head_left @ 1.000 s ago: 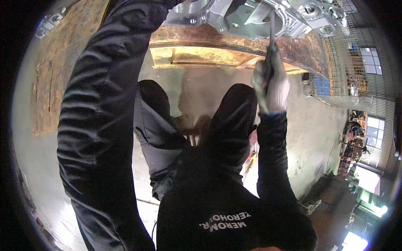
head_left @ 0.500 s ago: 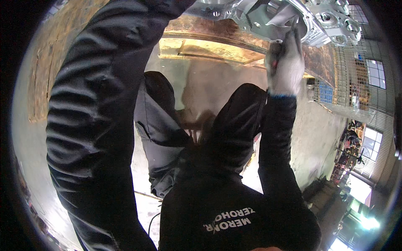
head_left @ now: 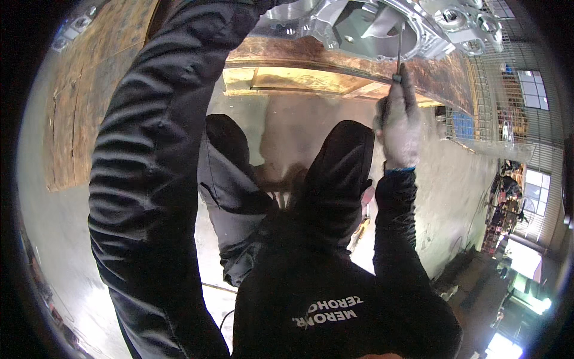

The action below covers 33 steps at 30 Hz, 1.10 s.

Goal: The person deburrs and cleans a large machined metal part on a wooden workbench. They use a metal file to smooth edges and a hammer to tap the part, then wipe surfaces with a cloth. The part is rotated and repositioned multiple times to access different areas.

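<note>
Gripping a thin, stiff metal tool by its handle, gloved right hand stays fisted; casting at twelve o'clock looks heavy; left hand unseen.

Bright cast-metal housing, rusty worktop

A pale, shiny concrete floor fills the middle and right. A worn wooden table with a rusty metal edge curves along the top and left. At the right stand a wire mesh partition and bright windows, with what may be stacked clutter below.
</note>
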Each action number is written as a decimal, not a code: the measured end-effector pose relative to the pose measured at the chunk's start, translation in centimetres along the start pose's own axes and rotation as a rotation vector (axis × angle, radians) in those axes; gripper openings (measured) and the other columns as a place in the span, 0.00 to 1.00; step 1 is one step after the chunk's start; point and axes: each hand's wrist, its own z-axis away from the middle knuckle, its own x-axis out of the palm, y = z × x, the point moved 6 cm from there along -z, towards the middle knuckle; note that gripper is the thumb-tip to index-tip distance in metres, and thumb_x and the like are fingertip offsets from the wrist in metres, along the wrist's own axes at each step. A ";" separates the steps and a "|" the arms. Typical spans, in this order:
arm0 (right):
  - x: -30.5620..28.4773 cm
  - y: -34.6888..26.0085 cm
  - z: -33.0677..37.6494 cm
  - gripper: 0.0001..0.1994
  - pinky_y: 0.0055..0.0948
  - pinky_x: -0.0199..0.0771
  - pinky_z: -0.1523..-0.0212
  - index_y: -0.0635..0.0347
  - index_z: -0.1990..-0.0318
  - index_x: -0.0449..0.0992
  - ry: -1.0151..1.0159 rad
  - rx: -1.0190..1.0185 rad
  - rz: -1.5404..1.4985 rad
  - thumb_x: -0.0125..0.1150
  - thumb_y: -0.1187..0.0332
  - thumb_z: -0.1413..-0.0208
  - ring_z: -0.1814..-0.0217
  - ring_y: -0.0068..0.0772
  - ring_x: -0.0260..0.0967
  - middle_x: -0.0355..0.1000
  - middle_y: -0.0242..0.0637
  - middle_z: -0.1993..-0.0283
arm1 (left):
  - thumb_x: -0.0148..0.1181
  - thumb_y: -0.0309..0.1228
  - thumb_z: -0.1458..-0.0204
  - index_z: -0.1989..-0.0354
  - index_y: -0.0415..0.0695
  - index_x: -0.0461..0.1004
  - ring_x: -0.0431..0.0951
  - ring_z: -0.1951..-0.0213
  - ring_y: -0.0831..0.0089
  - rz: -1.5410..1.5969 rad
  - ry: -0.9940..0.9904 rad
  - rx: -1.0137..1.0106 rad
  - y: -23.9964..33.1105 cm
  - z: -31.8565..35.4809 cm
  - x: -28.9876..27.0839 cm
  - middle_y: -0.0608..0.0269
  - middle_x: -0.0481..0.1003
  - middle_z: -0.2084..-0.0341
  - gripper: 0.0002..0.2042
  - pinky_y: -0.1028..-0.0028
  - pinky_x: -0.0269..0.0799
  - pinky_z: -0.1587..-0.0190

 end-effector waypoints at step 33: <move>1.4 1.6 -6.1 0.18 0.24 0.65 0.80 0.63 0.40 0.69 0.051 -0.327 0.288 0.54 0.76 0.37 0.81 0.20 0.63 0.72 0.35 0.68 | 0.47 0.47 0.39 0.62 0.43 0.85 0.86 0.62 0.55 -0.031 -0.089 0.090 -0.2 0.3 0.3 0.51 0.84 0.66 0.23 0.56 0.81 0.58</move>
